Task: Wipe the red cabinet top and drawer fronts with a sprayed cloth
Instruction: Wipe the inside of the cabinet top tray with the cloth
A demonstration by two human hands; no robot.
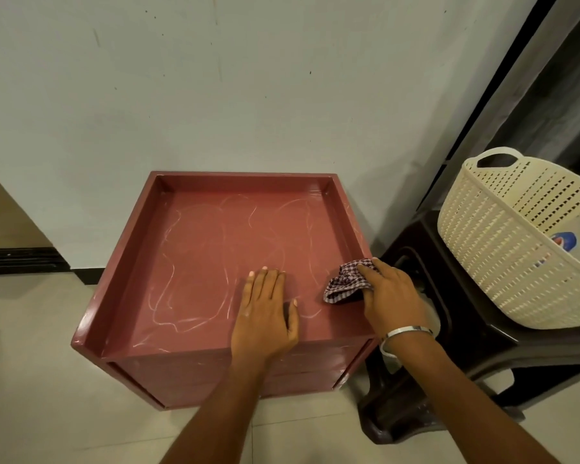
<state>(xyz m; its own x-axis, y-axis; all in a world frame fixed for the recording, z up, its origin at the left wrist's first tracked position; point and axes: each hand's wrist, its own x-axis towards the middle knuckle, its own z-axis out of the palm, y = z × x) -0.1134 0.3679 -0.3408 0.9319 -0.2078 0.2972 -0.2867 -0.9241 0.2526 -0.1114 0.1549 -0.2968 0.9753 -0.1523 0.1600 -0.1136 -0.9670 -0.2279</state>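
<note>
cream basket (503, 262) on stool, blue-capped bottle (565, 241) inside

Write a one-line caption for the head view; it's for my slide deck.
Right hand presses a checked cloth onto the streaked red cabinet top while the left hand rests flat.

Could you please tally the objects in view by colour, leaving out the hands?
Red: 1, the wooden cabinet
Cream: 1, the perforated plastic laundry basket
Dark brown: 1, the plastic stool
Purple-and-white: 1, the checked cloth
Silver: 1, the metal bangle
Total: 5
</note>
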